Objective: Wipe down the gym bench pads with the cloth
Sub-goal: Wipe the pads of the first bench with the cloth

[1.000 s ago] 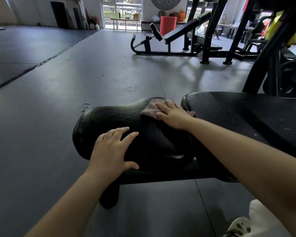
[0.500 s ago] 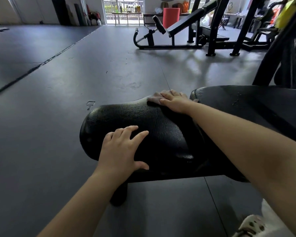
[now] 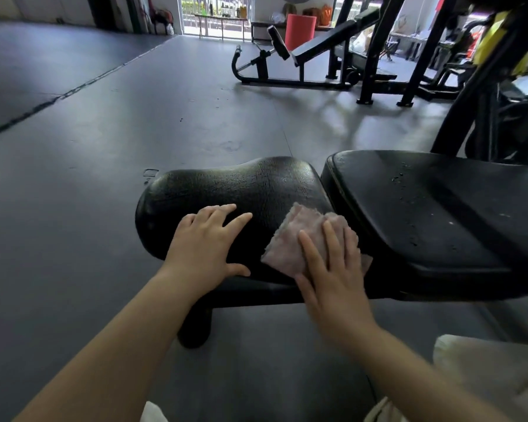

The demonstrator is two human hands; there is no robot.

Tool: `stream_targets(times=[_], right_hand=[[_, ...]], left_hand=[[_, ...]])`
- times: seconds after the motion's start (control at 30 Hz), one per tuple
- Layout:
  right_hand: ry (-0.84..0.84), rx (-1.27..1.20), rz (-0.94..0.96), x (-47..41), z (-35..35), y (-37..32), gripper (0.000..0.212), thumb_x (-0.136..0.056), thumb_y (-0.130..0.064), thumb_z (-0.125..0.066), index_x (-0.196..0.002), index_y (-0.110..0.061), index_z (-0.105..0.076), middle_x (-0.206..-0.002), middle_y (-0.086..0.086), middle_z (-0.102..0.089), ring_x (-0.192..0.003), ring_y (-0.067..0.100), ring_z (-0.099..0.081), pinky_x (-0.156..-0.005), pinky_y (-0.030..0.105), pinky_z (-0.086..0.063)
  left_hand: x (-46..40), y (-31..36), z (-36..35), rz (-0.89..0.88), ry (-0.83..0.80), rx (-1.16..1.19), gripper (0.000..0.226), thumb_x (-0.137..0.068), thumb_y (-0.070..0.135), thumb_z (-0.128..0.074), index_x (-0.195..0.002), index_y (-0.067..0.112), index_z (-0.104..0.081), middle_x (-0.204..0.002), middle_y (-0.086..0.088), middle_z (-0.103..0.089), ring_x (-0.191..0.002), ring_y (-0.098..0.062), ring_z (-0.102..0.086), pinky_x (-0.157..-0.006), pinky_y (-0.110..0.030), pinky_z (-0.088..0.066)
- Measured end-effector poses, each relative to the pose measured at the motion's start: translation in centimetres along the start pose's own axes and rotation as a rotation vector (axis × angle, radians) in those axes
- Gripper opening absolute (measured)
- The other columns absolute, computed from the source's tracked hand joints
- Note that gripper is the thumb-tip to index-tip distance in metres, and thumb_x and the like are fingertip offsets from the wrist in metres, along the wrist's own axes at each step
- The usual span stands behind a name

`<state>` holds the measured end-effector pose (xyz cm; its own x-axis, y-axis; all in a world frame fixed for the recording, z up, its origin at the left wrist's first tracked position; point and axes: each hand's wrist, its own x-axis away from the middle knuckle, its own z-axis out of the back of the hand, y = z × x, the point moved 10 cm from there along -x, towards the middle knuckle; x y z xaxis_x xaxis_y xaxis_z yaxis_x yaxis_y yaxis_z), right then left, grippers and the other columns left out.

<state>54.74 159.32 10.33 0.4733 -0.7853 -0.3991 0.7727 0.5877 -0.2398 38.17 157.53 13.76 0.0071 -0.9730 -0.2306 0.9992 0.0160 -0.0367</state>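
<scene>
I've pulled the cloth (image 3: 299, 239) from the seat pad's (image 3: 226, 184) far edge to near edge, center frame; right hand (image 3: 333, 269) flat on it, left hand (image 3: 205, 242) spread, bracing. Back pad (image 3: 439, 208) at right looks undone, droplets showing.

Near half of cloth (image 3: 290, 239) lost under my right hand (image 3: 333, 269); can't see its lower edge. Left hand (image 3: 206, 245) covers near-left patch of seat pad (image 3: 241, 184); palm contact hidden from me. Back pad (image 3: 439, 214) cut off by frame edge at 3 o'clock. Bench foot (image 3: 195, 327) partly behind my left forearm. Rack (image 3: 485, 102) at 2 o'clock cropped top and right. Items on far table (image 3: 223, 16) at 12 o'clock too small to identify. Pale clothing at 5 o'clock cropped by bottom edge.
</scene>
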Motion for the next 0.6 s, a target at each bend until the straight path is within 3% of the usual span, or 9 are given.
stream_targets(times=[0.1,0.2,0.3,0.4,0.53,0.6], right_hand=[[0.081,0.139,-0.028,0.1,-0.3,-2.9,0.057,-0.087,-0.045,-0.038,-0.141,-0.028,-0.034,-0.148,0.016,-0.032,-0.135,0.046,-0.021,-0.105,0.065,-0.016],[-0.018,0.23,0.012,-2.0,-1.6,-6.4,0.056,-0.084,-0.048,-0.037,-0.135,-0.029,-0.048,-0.141,0.017,-0.047,-0.131,0.045,-0.034,-0.104,0.066,-0.015],[-0.158,0.263,0.072,-4.1,-4.0,-9.5,0.056,-0.083,-0.049,-0.032,-0.13,-0.031,-0.057,-0.138,0.016,-0.051,-0.127,0.048,-0.042,-0.102,0.064,-0.018],[-0.25,0.314,0.155,-5.4,-5.5,-11.4,0.056,-0.082,-0.051,-0.029,-0.127,-0.035,-0.058,-0.138,0.013,-0.052,-0.124,0.048,-0.045,-0.103,0.063,-0.022],[-0.241,0.308,0.29,-5.8,-4.5,-10.3,0.055,-0.085,-0.053,-0.028,-0.129,-0.037,-0.056,-0.138,0.009,-0.053,-0.122,0.045,-0.049,-0.097,0.066,-0.036],[-0.236,0.286,0.3,-6.2,-3.5,-9.1,0.057,-0.085,-0.056,-0.024,-0.134,-0.039,-0.05,-0.143,0.009,-0.047,-0.126,0.045,-0.045,-0.099,0.065,-0.033]], left_hand=[[0.0,-1.3,-0.4,0.018,-0.106,-0.038,0.104,-0.07,0.058,-0.069,-0.149,0.035,-0.005,-0.156,0.007,-0.009,-0.143,-0.016,-0.011,-0.112,-0.033,-0.018],[0.7,-4.1,-0.2,0.131,-0.148,-0.038,0.108,-0.071,0.047,-0.074,-0.149,0.032,-0.002,-0.156,0.005,-0.007,-0.143,-0.018,-0.009,-0.112,-0.034,-0.019],[1.3,-6.7,0.0,0.231,-0.139,-0.003,0.103,-0.073,0.041,-0.074,-0.15,0.028,-0.007,-0.156,0.002,-0.01,-0.142,-0.02,-0.012,-0.111,-0.035,-0.021],[1.9,-8.5,-0.1,0.288,-0.139,0.014,0.1,-0.073,0.042,-0.073,-0.149,0.026,-0.011,-0.155,-0.001,-0.013,-0.141,-0.021,-0.016,-0.11,-0.035,-0.023],[2.7,-9.8,-0.7,0.344,-0.174,0.04,0.099,-0.073,0.043,-0.073,-0.149,0.029,-0.012,-0.155,-0.001,-0.012,-0.14,-0.023,-0.017,-0.109,-0.035,-0.024],[2.9,-10.2,-0.8,0.353,-0.17,0.036,0.095,-0.074,0.045,-0.072,-0.148,0.03,-0.014,-0.155,0.0,-0.013,-0.139,-0.022,-0.018,-0.108,-0.034,-0.024]])
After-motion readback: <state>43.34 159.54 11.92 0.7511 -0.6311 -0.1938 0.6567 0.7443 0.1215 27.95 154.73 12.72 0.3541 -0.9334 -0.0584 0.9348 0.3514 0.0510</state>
